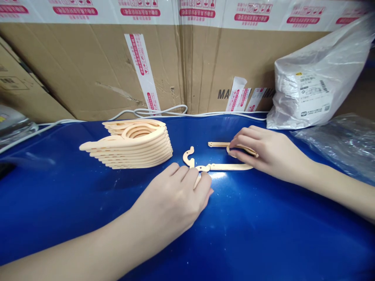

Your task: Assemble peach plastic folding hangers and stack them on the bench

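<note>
A beige plastic folding hanger [230, 167] lies low over the blue table, its small hook [188, 156] standing up to the left and one arm stretching right. My left hand [178, 195] is closed around its near side, just below the hook; the fingers cover part of it. My right hand [258, 150] pinches a curved beige hanger piece at the far side, beside a straight bar [218, 144]. How these pieces join is hidden behind my fingers. Left of my hands stands a neat stack of folded beige hangers [146, 150].
Large cardboard boxes [96, 70] wall off the back of the blue table [263, 234]. A white cable [164, 112] runs along their base. At the back right sits a white plastic bag with a label [313, 93], beside crumpled clear plastic [345, 140].
</note>
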`<state>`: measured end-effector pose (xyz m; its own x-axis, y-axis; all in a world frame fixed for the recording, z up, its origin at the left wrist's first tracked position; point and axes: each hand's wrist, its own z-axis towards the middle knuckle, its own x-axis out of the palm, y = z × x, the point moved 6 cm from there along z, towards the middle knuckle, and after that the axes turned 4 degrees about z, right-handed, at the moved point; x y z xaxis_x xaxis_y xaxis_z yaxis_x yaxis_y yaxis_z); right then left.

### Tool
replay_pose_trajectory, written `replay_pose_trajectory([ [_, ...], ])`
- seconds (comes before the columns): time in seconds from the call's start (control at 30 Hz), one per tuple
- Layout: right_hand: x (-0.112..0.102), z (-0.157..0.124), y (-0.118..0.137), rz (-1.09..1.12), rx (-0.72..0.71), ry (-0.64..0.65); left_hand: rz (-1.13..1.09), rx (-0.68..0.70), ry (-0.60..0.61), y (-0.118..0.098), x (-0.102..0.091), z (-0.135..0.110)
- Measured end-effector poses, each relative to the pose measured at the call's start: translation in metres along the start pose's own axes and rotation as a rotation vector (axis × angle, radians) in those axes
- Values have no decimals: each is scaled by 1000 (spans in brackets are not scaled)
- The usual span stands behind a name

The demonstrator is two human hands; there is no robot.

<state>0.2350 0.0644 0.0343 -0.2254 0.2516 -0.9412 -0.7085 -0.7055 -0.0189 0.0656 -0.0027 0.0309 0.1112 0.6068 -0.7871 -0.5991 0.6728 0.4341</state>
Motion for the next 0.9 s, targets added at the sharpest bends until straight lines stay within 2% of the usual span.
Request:
replay_pose_trajectory([
  [0.1,0,-2,20,56,-166,29,58,-51,5,5,-3,2],
  [0.23,7,-4,34,83,-245,74,43,-138,85,14,8,2],
  [0.33,8,-4,39,53,-284,59,-79,-171,137,19,15,2],
  [0.53,8,-6,47,-14,-327,37,-437,-294,186,27,19,1],
  [0.73,4,-12,54,-89,-374,-8,-618,-274,6,30,10,2],
  [0.83,2,-14,57,-97,-390,-14,-653,-324,7,33,13,0],
  [0.9,1,-16,58,-113,-393,-34,-602,-367,19,34,14,-2],
])
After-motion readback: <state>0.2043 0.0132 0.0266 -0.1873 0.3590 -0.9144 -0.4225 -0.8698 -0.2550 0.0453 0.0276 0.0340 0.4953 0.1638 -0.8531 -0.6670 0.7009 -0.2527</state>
